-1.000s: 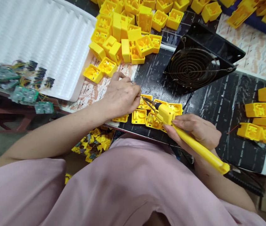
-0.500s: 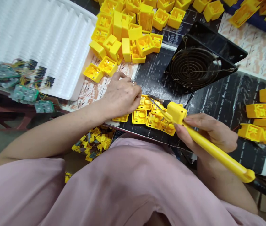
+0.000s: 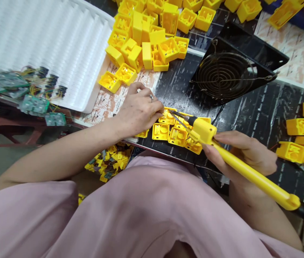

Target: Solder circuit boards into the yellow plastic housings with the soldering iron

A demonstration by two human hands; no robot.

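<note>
My right hand (image 3: pixel 244 150) is wrapped round a yellow soldering tool (image 3: pixel 238 163), whose thin metal tip points left over a group of small open yellow housings (image 3: pixel 178 136) on the black bench mat. At the left end of that group is my left hand (image 3: pixel 142 107), palm down with bent fingers pressed together and a ring on one finger. Its fingertips touch or nearly touch the upper left housing (image 3: pixel 168 115); what they pinch is too small or hidden to name. Part of another housing (image 3: pixel 143 134) shows below the left hand.
A black fan (image 3: pixel 221 75) with a wire guard stands behind the housings. Yellow cases are piled at the back (image 3: pixel 152 36) and at the right (image 3: pixel 301 127). Green circuit boards (image 3: pixel 34 104) with wires lie on a white ribbed tray (image 3: pixel 46 46). Below the bench edge is a heap of yellow parts (image 3: pixel 114 161).
The whole view has shifted slightly, moving the bench items a little right. Both hands keep nearly the same pose, and the tool's tip is still over the upper left housings.
</note>
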